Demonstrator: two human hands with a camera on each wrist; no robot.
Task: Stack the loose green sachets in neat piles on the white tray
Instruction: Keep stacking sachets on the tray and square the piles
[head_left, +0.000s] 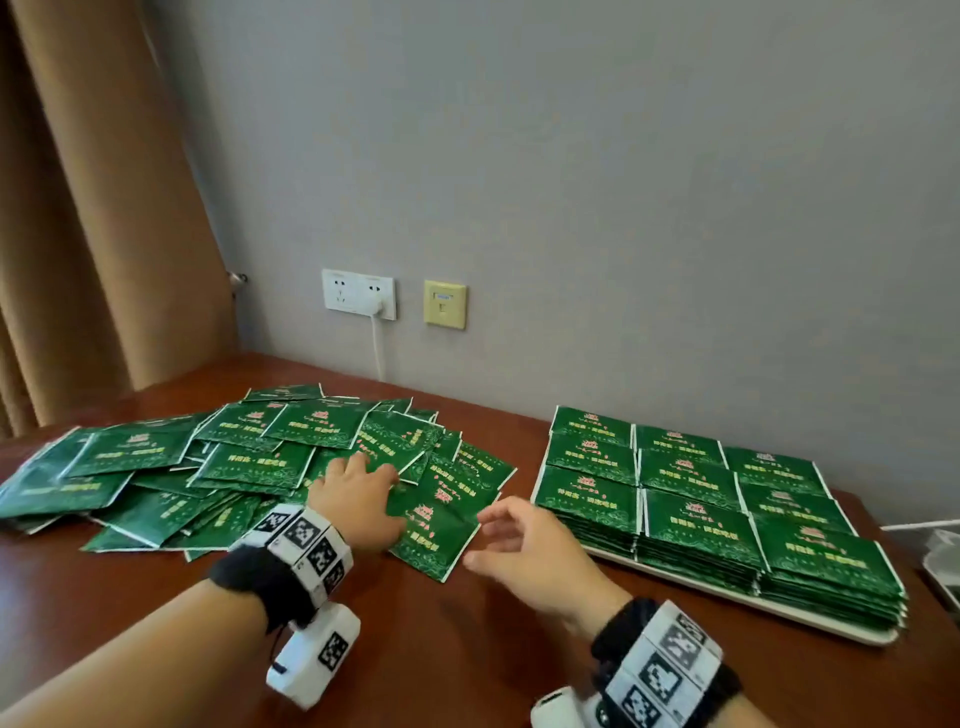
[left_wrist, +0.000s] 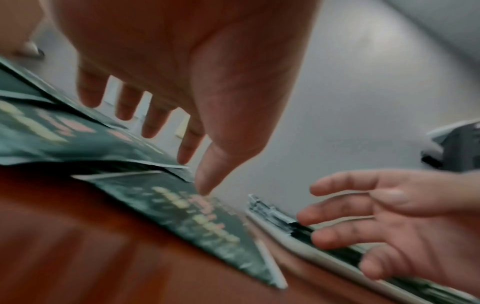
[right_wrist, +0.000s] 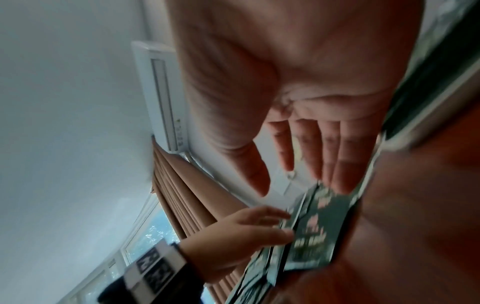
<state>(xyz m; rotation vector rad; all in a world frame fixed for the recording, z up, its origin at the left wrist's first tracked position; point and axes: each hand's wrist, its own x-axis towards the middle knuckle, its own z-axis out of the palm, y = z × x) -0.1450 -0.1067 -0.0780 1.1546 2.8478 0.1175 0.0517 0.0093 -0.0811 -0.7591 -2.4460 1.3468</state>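
Green foil under your left hand (head_left: 358, 499): the fingers lie spread and nearly straight on the loose sachets (head_left: 249, 457) at the lower middle of the head view, pressing flat rather than pinching, and in the left wrist view your thumb tip comes down on the nearest sachet (head_left: 441, 525), which juts out of the heap toward the lower centre of the frame. Your right hand (head_left: 530, 551) hovers just right of that sachet, fingers relaxed and slightly curved, thumb apart from them, holding nothing; whether a fingertip touches the sachet's edge is too blurred to tell. In the right wrist view the palm faces the heap with the fingers extended. Outward from there, the loose sachets sprawl overlapping across the left and centre of the brown wooden table (head_left: 415, 649), most lying face up at odd angles. At the right of the head view sits the white tray (head_left: 831, 631), covered by stacked sachets (head_left: 696, 525) in a tidy grid of 3 by 3 piles, edges aligned. On the grey wall (head_left: 623, 182) behind, upper centre, are a white double socket (head_left: 358, 293) with a plug and cord, and a yellow wall plate (head_left: 444, 304) beside it; a tan curtain (head_left: 104, 208) hangs at the upper left.
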